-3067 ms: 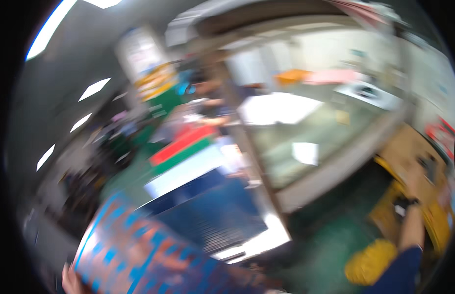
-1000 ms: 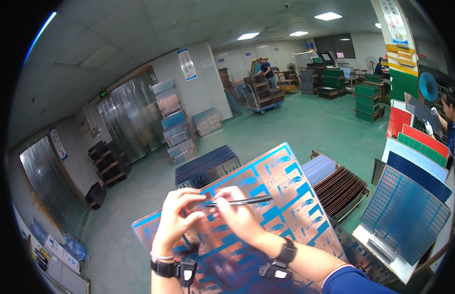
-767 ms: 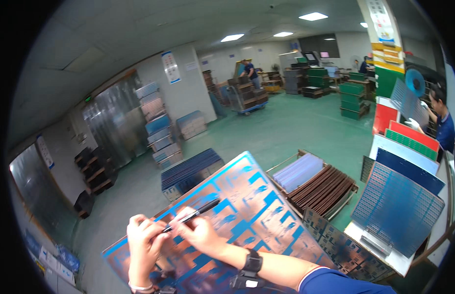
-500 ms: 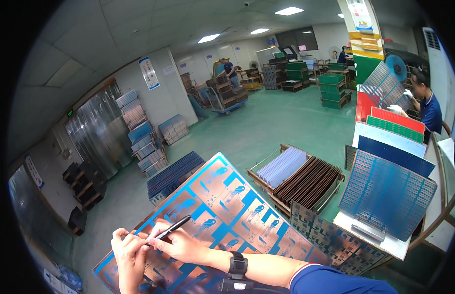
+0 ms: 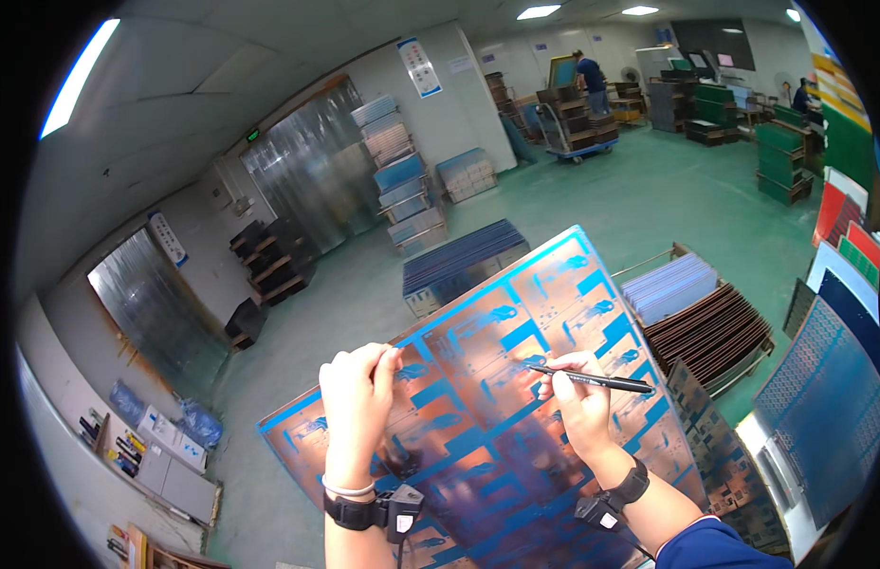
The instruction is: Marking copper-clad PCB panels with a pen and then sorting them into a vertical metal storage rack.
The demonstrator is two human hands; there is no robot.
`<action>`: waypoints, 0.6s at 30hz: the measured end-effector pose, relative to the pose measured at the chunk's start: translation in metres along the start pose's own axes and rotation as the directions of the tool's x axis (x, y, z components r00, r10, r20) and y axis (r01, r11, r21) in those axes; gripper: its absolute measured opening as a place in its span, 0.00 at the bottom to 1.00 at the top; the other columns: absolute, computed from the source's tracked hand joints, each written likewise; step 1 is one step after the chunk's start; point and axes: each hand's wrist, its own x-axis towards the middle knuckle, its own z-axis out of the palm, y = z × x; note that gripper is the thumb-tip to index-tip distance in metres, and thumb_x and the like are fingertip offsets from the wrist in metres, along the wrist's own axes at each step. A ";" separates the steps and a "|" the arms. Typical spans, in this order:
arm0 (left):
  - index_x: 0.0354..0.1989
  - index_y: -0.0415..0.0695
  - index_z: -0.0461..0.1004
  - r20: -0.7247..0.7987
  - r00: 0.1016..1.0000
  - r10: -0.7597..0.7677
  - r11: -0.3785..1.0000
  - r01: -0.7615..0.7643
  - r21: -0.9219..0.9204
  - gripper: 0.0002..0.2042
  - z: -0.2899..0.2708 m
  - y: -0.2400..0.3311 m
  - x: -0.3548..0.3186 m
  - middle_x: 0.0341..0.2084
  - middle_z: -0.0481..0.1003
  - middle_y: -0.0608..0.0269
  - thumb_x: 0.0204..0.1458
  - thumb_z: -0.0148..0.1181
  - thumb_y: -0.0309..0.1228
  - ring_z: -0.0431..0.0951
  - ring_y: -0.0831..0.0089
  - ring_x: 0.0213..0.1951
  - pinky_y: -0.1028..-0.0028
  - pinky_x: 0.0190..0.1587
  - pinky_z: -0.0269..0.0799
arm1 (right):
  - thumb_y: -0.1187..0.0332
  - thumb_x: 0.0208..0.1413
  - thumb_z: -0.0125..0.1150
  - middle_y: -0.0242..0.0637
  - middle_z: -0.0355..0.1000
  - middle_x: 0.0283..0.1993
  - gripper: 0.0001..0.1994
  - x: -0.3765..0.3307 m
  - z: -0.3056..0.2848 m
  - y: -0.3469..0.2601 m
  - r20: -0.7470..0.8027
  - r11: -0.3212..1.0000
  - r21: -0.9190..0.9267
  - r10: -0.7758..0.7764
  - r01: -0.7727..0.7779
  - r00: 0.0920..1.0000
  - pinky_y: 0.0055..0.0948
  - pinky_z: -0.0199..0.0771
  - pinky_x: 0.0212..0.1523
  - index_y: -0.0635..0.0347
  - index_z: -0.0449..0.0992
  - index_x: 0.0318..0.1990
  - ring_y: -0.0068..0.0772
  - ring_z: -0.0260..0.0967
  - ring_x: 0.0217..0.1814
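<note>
A large copper-coloured circuit board panel [image 5: 525, 446] with blue patterns lies tilted in front of me, its repeated sections covering the surface. In my right hand [image 5: 582, 408] is a slim black marker pen [image 5: 606, 381], its tip pointing left, over or touching a blue pattern near the panel's middle. My left hand [image 5: 357, 403] is closed at the panel's upper left edge, thumb against curled fingers. Whatever those fingers hold, the panel's edge or something small, is hidden. Both wrists wear black straps with small devices.
Racks of upright panels [image 5: 710, 322] stand right of the board, with a dark panel stack [image 5: 464, 261] beyond it. Blue panels [image 5: 824, 408] lean at the far right. A person [image 5: 592, 81] stands by a blue trolley [image 5: 580, 150] at the back. Stationery sits on a ledge at left.
My hands have parted; before, both were together on the pen. The right hand carried the pen right over the panel, while the left closed near the upper edge. The view has swung left.
</note>
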 end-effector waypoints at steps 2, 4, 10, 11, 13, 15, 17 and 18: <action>0.23 0.46 0.74 0.025 0.999 -0.033 0.999 0.033 0.002 0.09 0.001 0.007 0.001 0.19 0.75 0.65 0.52 0.53 0.32 0.71 0.63 0.25 0.67 0.31 0.60 | 0.75 0.55 0.53 0.37 0.71 0.35 0.07 -0.001 0.011 0.011 -0.017 1.000 -0.008 -0.022 0.022 1.000 0.20 0.71 0.37 0.62 0.64 0.40 0.21 0.68 0.34; 0.21 0.38 0.73 -0.044 0.997 0.062 0.998 -0.061 0.008 0.10 0.004 0.009 0.004 0.16 0.73 0.56 0.52 0.51 0.27 0.73 0.65 0.19 0.72 0.24 0.65 | 0.76 0.53 0.55 0.37 0.71 0.33 0.08 0.000 0.016 0.022 -0.035 0.999 -0.026 -0.046 0.045 0.998 0.20 0.71 0.36 0.63 0.65 0.39 0.20 0.68 0.32; 0.23 0.45 0.74 -0.002 1.000 -0.011 0.994 0.011 0.106 0.08 0.007 0.017 0.002 0.21 0.75 0.63 0.52 0.54 0.33 0.69 0.63 0.26 0.67 0.33 0.59 | 0.76 0.50 0.58 0.35 0.70 0.28 0.07 0.001 0.007 0.046 -0.073 0.917 -0.338 -0.249 0.211 0.966 0.21 0.73 0.32 0.63 0.65 0.32 0.22 0.72 0.31; 0.24 0.44 0.74 -0.021 1.000 0.016 0.990 -0.012 0.142 0.08 0.008 0.017 0.001 0.22 0.75 0.62 0.52 0.54 0.33 0.69 0.62 0.26 0.67 0.33 0.59 | 0.77 0.51 0.56 0.39 0.70 0.32 0.07 0.001 0.011 0.045 -0.088 0.941 -0.250 -0.255 0.227 0.963 0.22 0.74 0.34 0.65 0.63 0.34 0.25 0.73 0.33; 0.24 0.44 0.74 -0.036 0.999 0.038 0.984 -0.031 0.173 0.08 0.007 0.017 -0.001 0.23 0.75 0.61 0.52 0.55 0.33 0.68 0.62 0.26 0.67 0.34 0.59 | 0.78 0.51 0.55 0.40 0.69 0.33 0.07 0.001 0.015 0.043 -0.072 0.939 -0.257 -0.253 0.227 0.965 0.23 0.74 0.35 0.65 0.63 0.35 0.27 0.73 0.34; 0.26 0.43 0.73 -0.053 0.997 0.049 0.970 -0.035 0.239 0.08 0.004 0.020 -0.003 0.24 0.75 0.61 0.52 0.55 0.33 0.68 0.62 0.27 0.67 0.34 0.59 | 0.79 0.51 0.55 0.39 0.67 0.34 0.07 -0.001 0.016 0.043 -0.052 0.934 -0.274 -0.251 0.228 0.967 0.23 0.74 0.36 0.65 0.62 0.36 0.27 0.72 0.35; 0.24 0.43 0.73 -0.091 0.993 0.069 0.969 -0.045 0.244 0.08 0.003 0.021 -0.005 0.22 0.74 0.62 0.52 0.54 0.32 0.66 0.64 0.25 0.69 0.34 0.57 | 0.79 0.51 0.55 0.39 0.67 0.34 0.08 -0.002 0.016 0.042 -0.036 0.923 -0.296 -0.267 0.245 0.963 0.23 0.74 0.37 0.65 0.62 0.36 0.26 0.71 0.35; 0.23 0.43 0.73 -0.130 0.987 0.093 0.964 -0.057 0.258 0.09 0.003 0.022 -0.006 0.20 0.73 0.64 0.53 0.53 0.31 0.65 0.66 0.24 0.70 0.34 0.56 | 0.79 0.51 0.55 0.38 0.67 0.34 0.08 -0.002 0.016 0.041 -0.020 0.913 -0.309 -0.286 0.266 0.958 0.23 0.74 0.37 0.65 0.62 0.36 0.25 0.71 0.35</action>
